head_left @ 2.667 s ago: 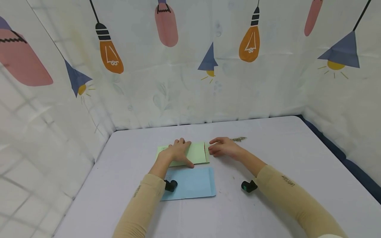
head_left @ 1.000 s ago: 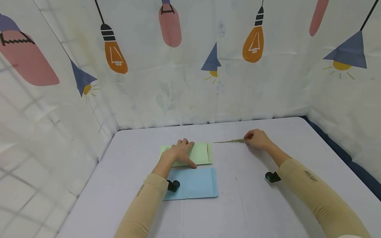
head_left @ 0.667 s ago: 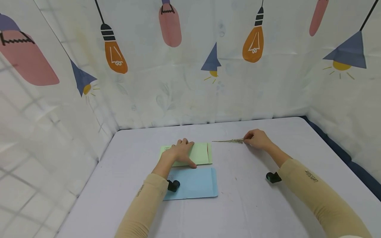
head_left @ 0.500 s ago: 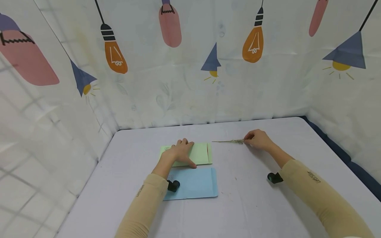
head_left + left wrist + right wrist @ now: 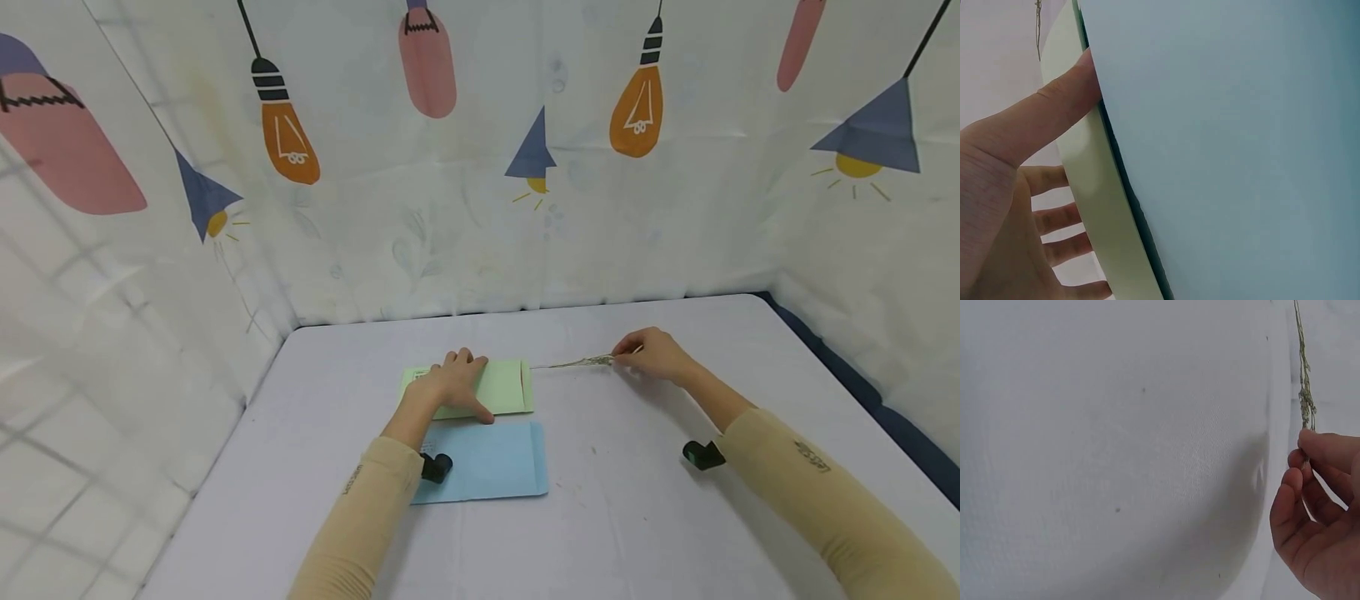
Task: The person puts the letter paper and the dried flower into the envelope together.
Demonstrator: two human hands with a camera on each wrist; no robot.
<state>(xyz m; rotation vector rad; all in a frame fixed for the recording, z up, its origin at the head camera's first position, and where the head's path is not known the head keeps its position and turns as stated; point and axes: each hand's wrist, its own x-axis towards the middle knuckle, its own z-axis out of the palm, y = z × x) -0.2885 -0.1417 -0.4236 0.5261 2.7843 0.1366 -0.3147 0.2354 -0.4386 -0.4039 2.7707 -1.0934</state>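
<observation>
With our left hand [image 5: 450,385] pressed flat on the pale green paper envelope [image 5: 504,388], our right hand [image 5: 654,353] pinched the thin dried plant sprig [image 5: 573,363] at its three o'clock, which next needed threading into its open end.

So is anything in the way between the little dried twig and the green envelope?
Nothing visible. The right hand pinches the dried twig, whose thin tip points at the green envelope. Only bare table lies between them. The left hand presses the envelope flat.

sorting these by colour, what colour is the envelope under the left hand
Pale green envelope, pressed flat by the left hand; clearest in the head view.
</observation>
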